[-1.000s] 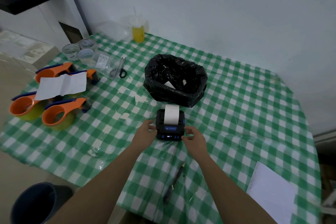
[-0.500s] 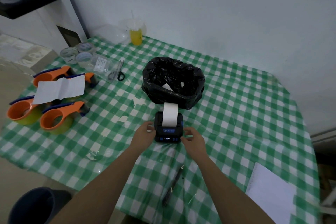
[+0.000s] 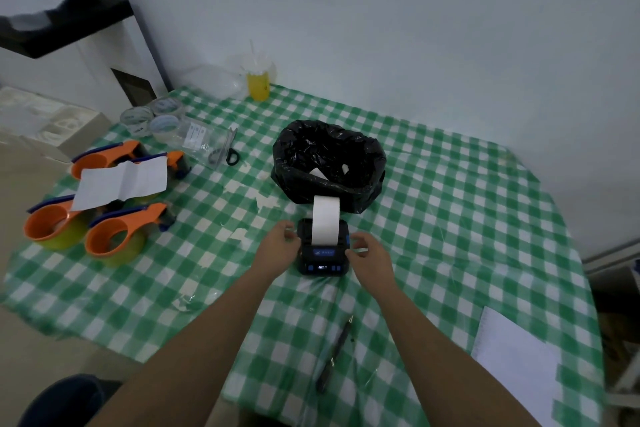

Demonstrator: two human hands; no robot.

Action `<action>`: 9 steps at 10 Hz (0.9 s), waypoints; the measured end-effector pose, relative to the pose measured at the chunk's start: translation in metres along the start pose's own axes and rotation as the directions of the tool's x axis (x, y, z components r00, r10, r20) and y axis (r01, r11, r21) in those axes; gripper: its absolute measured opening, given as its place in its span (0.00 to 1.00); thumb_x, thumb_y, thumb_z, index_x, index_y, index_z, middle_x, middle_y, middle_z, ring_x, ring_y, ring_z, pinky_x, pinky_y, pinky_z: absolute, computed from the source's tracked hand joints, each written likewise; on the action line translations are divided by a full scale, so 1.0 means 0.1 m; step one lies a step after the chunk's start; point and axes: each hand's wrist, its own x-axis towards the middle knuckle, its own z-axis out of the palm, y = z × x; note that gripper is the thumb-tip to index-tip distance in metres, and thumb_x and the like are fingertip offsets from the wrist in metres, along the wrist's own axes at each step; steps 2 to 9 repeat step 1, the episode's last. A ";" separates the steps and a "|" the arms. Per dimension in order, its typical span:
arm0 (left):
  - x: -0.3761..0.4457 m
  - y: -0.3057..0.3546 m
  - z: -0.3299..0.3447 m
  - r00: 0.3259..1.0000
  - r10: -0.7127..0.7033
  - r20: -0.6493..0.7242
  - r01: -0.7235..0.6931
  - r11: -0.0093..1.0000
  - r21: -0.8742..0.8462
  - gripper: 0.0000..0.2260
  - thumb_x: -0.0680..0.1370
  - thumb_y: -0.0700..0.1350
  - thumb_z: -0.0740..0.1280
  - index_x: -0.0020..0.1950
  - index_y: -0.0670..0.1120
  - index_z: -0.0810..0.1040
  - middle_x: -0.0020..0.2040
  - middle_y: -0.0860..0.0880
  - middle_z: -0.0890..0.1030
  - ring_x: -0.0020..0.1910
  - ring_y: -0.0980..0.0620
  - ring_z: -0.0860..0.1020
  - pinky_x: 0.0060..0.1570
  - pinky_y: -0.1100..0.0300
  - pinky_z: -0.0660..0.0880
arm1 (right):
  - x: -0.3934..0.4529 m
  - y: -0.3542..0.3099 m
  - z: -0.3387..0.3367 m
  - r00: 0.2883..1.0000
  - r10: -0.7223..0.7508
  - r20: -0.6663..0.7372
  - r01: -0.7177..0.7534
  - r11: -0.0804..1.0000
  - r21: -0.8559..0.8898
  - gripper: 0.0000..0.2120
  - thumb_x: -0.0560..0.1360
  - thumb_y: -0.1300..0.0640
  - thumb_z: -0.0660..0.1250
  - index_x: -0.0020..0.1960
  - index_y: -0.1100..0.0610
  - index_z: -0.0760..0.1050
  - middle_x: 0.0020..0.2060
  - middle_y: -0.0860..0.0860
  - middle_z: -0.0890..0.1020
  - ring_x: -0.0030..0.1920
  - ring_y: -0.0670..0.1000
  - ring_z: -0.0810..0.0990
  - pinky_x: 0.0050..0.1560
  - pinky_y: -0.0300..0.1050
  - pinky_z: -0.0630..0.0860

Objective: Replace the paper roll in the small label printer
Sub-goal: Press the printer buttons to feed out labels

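Observation:
A small black label printer (image 3: 322,258) with blue buttons and a lit panel sits on the green checked tablecloth (image 3: 450,218). A white paper strip (image 3: 325,220) rises out of its top and curls away toward the black bag. My left hand (image 3: 281,246) rests against the printer's left side. My right hand (image 3: 369,255) touches its right side, thumb and fingers near the blue side tab. Both hands flank the printer; how firmly they grip it I cannot tell.
A bin lined with a black bag (image 3: 329,163) holding white scraps stands just behind the printer. Orange tape dispensers (image 3: 117,236) and a white sheet (image 3: 121,182) lie left. Scissors (image 3: 225,149), a yellow cup (image 3: 258,81), a pen (image 3: 334,354) and a notepad (image 3: 516,360) lie around.
The paper strip has come further out of the printer and curls over toward the bag. Both hands stay at the printer's sides.

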 end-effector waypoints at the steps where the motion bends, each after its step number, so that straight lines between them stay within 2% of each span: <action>1: -0.03 0.09 -0.09 1.000 0.019 0.014 -0.019 1.000 0.007 0.17 0.78 0.40 0.61 0.67 0.42 0.68 0.61 0.41 0.76 0.44 0.49 0.73 0.39 0.59 0.69 | -0.05 -0.09 0.01 0.999 -0.007 -0.033 0.007 1.000 -0.019 0.13 0.75 0.63 0.64 0.59 0.56 0.74 0.54 0.54 0.78 0.44 0.50 0.78 0.42 0.41 0.73; 9: -0.03 0.09 -0.09 1.000 0.019 0.014 -0.019 1.000 0.007 0.17 0.78 0.40 0.61 0.67 0.42 0.68 0.61 0.41 0.76 0.44 0.49 0.73 0.39 0.59 0.69 | -0.05 -0.09 0.01 0.999 -0.007 -0.033 0.007 1.000 -0.019 0.13 0.75 0.63 0.64 0.59 0.56 0.74 0.54 0.54 0.78 0.44 0.50 0.78 0.42 0.41 0.73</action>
